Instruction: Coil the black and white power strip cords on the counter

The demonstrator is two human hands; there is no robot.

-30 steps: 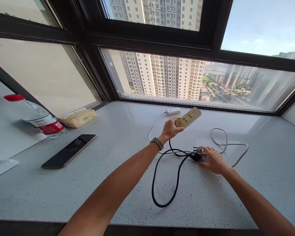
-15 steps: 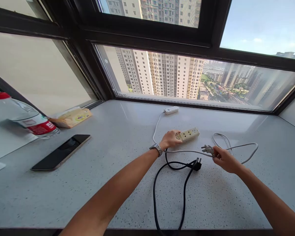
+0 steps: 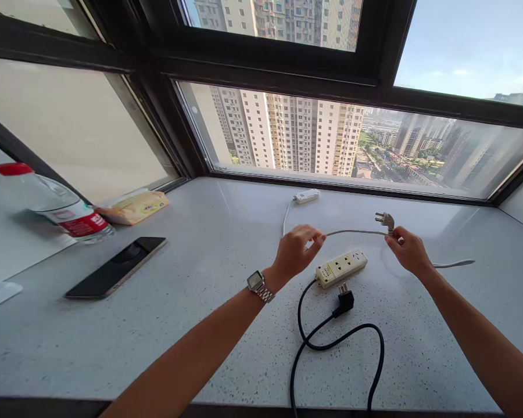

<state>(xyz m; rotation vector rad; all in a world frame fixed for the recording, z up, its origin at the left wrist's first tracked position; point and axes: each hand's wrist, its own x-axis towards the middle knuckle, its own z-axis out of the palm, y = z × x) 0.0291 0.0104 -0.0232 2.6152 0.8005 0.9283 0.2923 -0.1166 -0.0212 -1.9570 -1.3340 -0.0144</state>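
My right hand [image 3: 407,251] is closed on the white cable just below its grey plug [image 3: 385,220], holding the plug up above the sill. My left hand [image 3: 297,249], with a metal watch on its wrist, pinches the same white cable [image 3: 353,232] further along, so the cable runs taut between both hands. A cream power strip [image 3: 341,267] lies flat on the speckled sill under the hands. Its black cord [image 3: 331,339] loops toward me, with the black plug [image 3: 344,301] lying beside the strip.
A small white adapter box [image 3: 306,195] sits by the window frame at the far end of the white cable. On the left lie a dark phone [image 3: 117,266], a tissue pack [image 3: 134,208] and a clear bottle with a red cap [image 3: 47,203]. Window glass stands behind the sill.
My left hand set the power strip down and took hold of the white cable. My right hand picked the grey plug up off the sill and raised it.
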